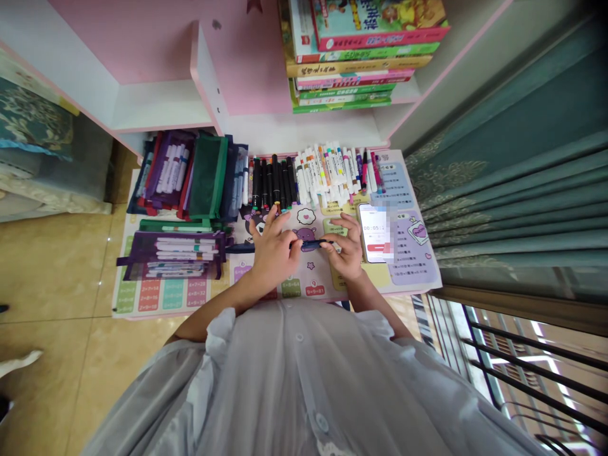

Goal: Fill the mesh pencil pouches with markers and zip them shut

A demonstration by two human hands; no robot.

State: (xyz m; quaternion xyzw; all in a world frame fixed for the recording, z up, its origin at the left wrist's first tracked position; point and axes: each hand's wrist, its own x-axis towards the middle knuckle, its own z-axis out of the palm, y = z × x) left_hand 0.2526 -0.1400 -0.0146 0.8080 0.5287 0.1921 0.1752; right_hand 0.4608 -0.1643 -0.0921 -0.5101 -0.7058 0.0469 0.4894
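Note:
Low over the table's front part, my left hand (pixel 277 248) and my right hand (pixel 345 248) pinch a narrow dark blue thing (pixel 311 243) between thumbs and fingers. It looks like the zip edge of a mesh pouch seen edge-on. A dark strip (pixel 240 248) shows left of my left hand, perhaps part of the same pouch. Behind the hands lie black markers (pixel 274 180) in a row and a heap of white markers (pixel 325 170). A purple mesh pouch (pixel 135 253) with white markers lies to the left, beside a green pouch (pixel 208 174).
A phone (pixel 374 233) with a running timer lies right of my right hand. More filled pouches (pixel 164 166) are stacked at the back left. Books (pixel 365 66) stand piled on the shelf behind. A teal curtain (pixel 513 158) hangs on the right. The table mat (pixel 313 288) has printed number charts.

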